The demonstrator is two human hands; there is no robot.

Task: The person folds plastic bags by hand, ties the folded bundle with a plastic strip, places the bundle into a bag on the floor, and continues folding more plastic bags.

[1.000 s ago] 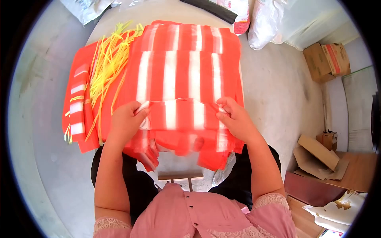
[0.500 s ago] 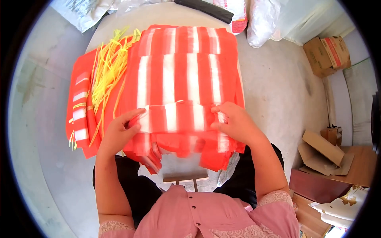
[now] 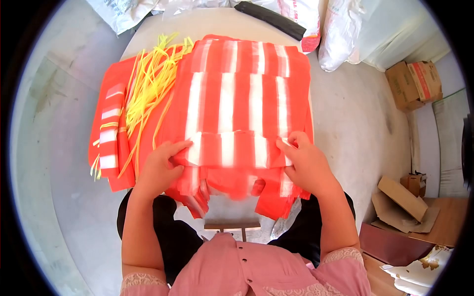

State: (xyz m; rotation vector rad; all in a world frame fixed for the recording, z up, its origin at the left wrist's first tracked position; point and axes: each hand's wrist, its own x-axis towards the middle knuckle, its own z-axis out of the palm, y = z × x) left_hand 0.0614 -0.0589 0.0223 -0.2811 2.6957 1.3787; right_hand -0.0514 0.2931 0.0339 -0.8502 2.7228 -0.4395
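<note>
A stack of red and white striped bags (image 3: pixel 242 98) lies in front of me, its near part folded back in a flat band. My left hand (image 3: pixel 165 167) is at the left end of this fold, thumb and fingers apart, fingertips on the edge. My right hand (image 3: pixel 303 160) touches the right end of the fold, its fingers partly curled and spread. A bundle of yellow ties (image 3: pixel 148 84) lies on red material left of the stack. Beside it is a rolled striped bundle (image 3: pixel 109 133) tied with yellow.
White sacks (image 3: pixel 123 12) and a black roll (image 3: pixel 270 19) lie beyond the stack on the round table (image 3: pixel 207 24). A cardboard box (image 3: pixel 414 85) stands at the right, and an opened carton (image 3: pixel 402 207) lies on a wooden surface at the lower right.
Both hands held the ends of the fold a second ago; the left thumb has since come away from the edge. The fold lies flatter. The whole view has shifted slightly.
</note>
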